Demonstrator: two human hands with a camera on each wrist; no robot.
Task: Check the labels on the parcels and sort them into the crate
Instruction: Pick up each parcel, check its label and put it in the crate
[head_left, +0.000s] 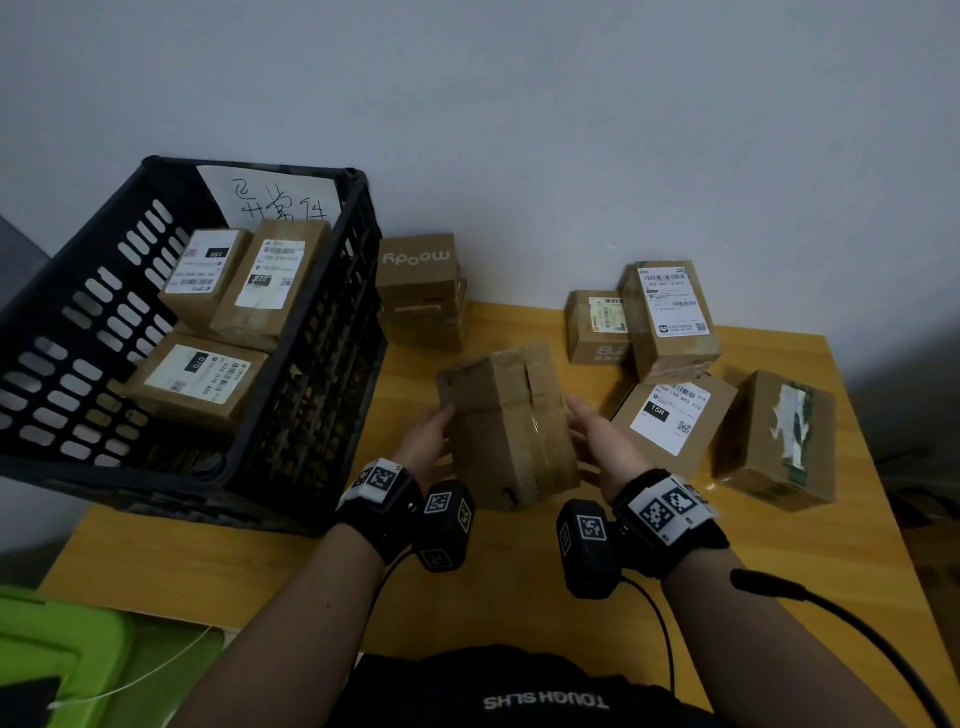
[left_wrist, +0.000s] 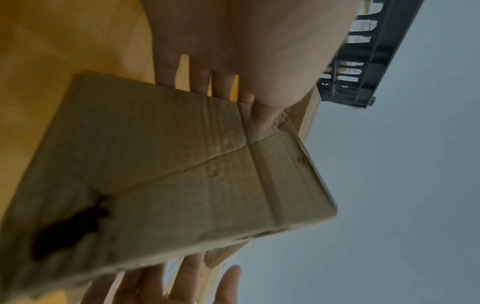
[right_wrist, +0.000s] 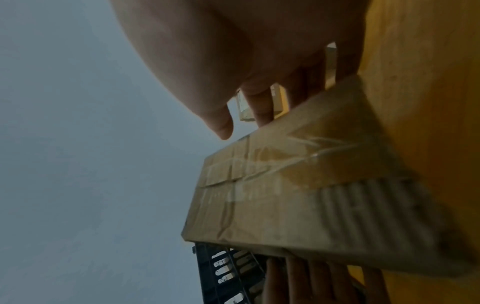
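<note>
I hold a plain brown cardboard parcel (head_left: 506, 431) above the wooden table (head_left: 234, 566), tilted, between both hands. No label shows on its visible faces; clear tape crosses one side (right_wrist: 298, 164). My left hand (head_left: 428, 441) has its fingers under the parcel (left_wrist: 168, 174) and its thumb (left_wrist: 262, 111) pressed on a corner. My right hand (head_left: 602, 441) supports the other side with straight fingers (left_wrist: 187, 281); its thumb (right_wrist: 221, 127) stands just off the edge. The black slotted crate (head_left: 332, 291) stands left, holding three labelled parcels (head_left: 200, 379).
A handwritten paper sign (head_left: 275, 200) leans inside the crate. Behind it is a "moody" box (head_left: 418, 270). Several parcels lie at the right: a labelled stack (head_left: 670, 317), a flat labelled one (head_left: 670, 415), a taped one (head_left: 779, 441). A green bin (head_left: 57, 654) sits lower left.
</note>
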